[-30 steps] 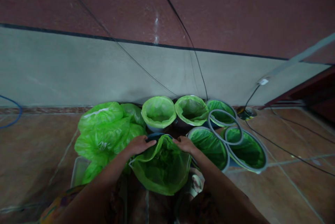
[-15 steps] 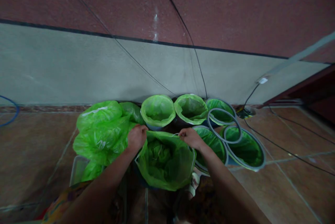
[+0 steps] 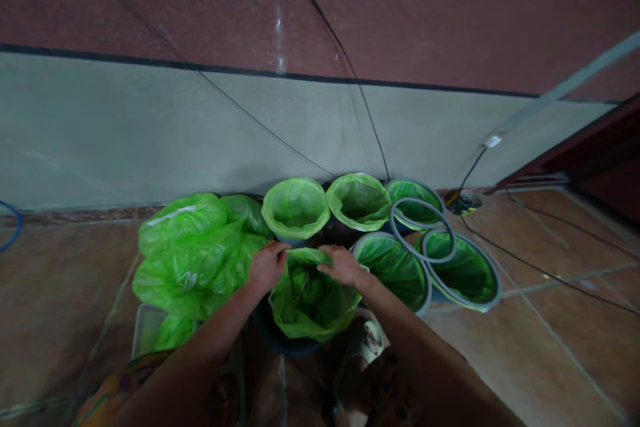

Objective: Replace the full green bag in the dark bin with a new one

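A wall [image 3: 150, 127], red above and pale below, is rising behind a tiled floor [image 3: 510, 354]. A heap of bulging green bags [image 3: 195, 254] is resting on our left, partly over a pale tub [image 3: 143, 330]. Between our arms a green liner [image 3: 315, 310] is gaping upward, apparently in or over a dark bin [image 3: 285, 345] whose side is showing past the liner's near edge. Our left hand [image 3: 267, 268] is pinching the liner's far edge, thumb and fingers closed; our right hand [image 3: 344, 266] is gripping the same edge, its thumb inside the mouth.

We are judging this handling best done with both grips level, spreading the edge evenly so that the thin plastic is not bunching or tearing.

Counting, we are seeing six bins: the dark one, two with folded-over liners [image 3: 297, 210] at the back, and three grey-rimmed bins [image 3: 393, 270] on the right. One liner is filling our hands, and one loose ring [image 3: 435, 260] is lying across the grey-rimmed bins. The heap is hiding its own count.
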`<state>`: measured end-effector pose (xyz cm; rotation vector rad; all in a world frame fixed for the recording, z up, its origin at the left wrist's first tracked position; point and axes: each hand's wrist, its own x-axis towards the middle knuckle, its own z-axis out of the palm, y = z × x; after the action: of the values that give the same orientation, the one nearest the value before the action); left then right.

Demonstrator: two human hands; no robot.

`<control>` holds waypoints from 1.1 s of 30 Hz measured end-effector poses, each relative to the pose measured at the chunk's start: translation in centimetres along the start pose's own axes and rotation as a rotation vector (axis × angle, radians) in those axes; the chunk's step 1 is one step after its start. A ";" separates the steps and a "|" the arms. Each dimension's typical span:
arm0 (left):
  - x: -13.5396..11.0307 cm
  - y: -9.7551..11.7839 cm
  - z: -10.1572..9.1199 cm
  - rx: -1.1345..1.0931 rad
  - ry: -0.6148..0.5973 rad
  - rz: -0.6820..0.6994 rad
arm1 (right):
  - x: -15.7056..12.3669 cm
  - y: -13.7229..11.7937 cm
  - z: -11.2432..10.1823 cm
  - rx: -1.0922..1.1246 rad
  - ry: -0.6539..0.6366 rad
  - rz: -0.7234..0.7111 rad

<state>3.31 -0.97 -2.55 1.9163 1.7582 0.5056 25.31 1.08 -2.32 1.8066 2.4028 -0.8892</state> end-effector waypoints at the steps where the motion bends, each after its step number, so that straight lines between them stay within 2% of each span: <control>1: -0.1 -0.1 0.2 0.021 -0.022 0.002 | 0.1 -0.2 0.3 -0.036 -0.021 0.019; 4: -0.8 -0.7 1.1 0.118 -0.111 -0.027 | 0.3 -0.4 0.5 -0.075 -0.024 0.058; 8: -1.8 -1.6 2.3 0.182 -0.262 -0.045 | 0.3 -0.2 -0.3 0.006 0.074 0.046; 11: -1.7 -1.6 2.1 0.169 -0.269 -0.066 | 0.3 0.4 -1.0 0.110 0.190 0.089; 14: -0.5 -1.3 0.8 0.171 -0.188 -0.138 | 0.2 1.0 -1.6 0.194 0.284 0.190; 17: 0.7 -0.9 -0.9 0.159 -0.023 -0.213 | 0.1 1.1 -1.8 0.358 0.347 0.244; 20: 1.1 -0.6 -1.9 0.101 0.189 -0.210 | 0.0 0.9 -1.7 0.528 0.399 0.231; 22: 0.9 -0.6 -1.9 0.063 0.233 -0.193 | 0.1 0.9 -1.4 0.579 0.402 0.251; 24: 0.5 -0.7 -1.5 0.048 0.153 -0.228 | 0.1 1.2 -1.0 0.571 0.361 0.299; 27: -0.4 -1.2 -0.5 0.065 -0.076 -0.301 | 0.0 1.6 -0.4 0.549 0.289 0.346; 29: -1.2 -1.5 0.3 0.076 -0.189 -0.304 | -0.1 1.8 0.0 0.573 0.282 0.357; 33: -2.9 -1.9 1.7 0.166 -0.328 -0.299 | 0.0 1.8 0.2 0.683 0.320 0.386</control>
<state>2.39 -3.90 -4.88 1.6803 1.8619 -0.0606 26.82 1.25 -3.24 2.6980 1.8791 -1.5956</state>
